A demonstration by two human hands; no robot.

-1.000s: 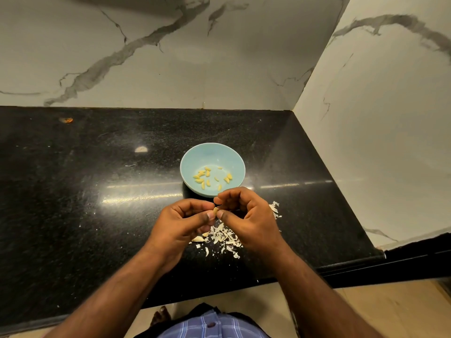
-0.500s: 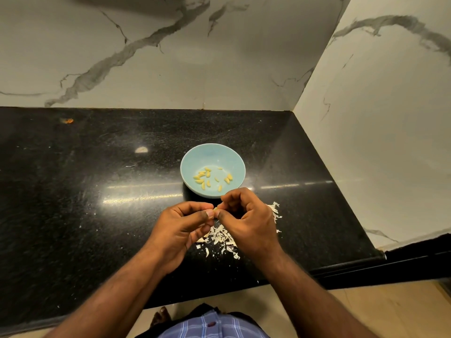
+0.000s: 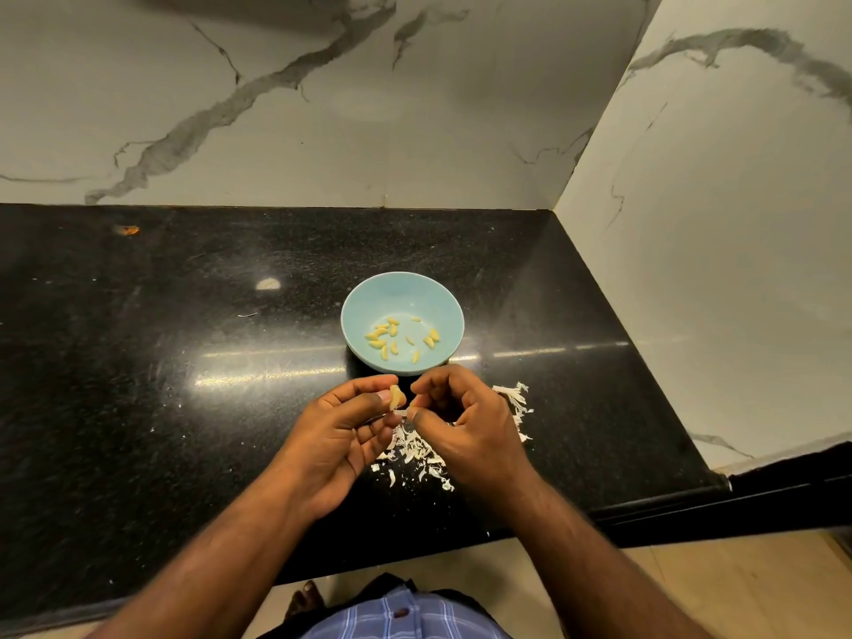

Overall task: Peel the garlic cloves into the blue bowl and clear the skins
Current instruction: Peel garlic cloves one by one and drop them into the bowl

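Note:
A small blue bowl (image 3: pixel 402 292) stands on the black counter (image 3: pixel 184 362) and holds several peeled yellow garlic cloves (image 3: pixel 401 339). Just in front of it, my left hand (image 3: pixel 339 438) pinches a garlic clove (image 3: pixel 396 396) between thumb and forefinger. My right hand (image 3: pixel 465 426) pinches a strip of white skin (image 3: pixel 400 411) that hangs from that clove. A heap of white garlic skins (image 3: pixel 419 451) lies on the counter beneath and to the right of my hands, partly hidden by them.
Marble walls close the counter at the back and on the right (image 3: pixel 691 223). The counter's front edge (image 3: pixel 645 509) runs just behind my forearms. A small orange scrap (image 3: pixel 127 230) lies far back on the left, with a pale light reflection nearer the middle.
My hands have drawn a little apart. The clove now shows at my left fingertips, and a strip of skin has pulled away in my right fingers.

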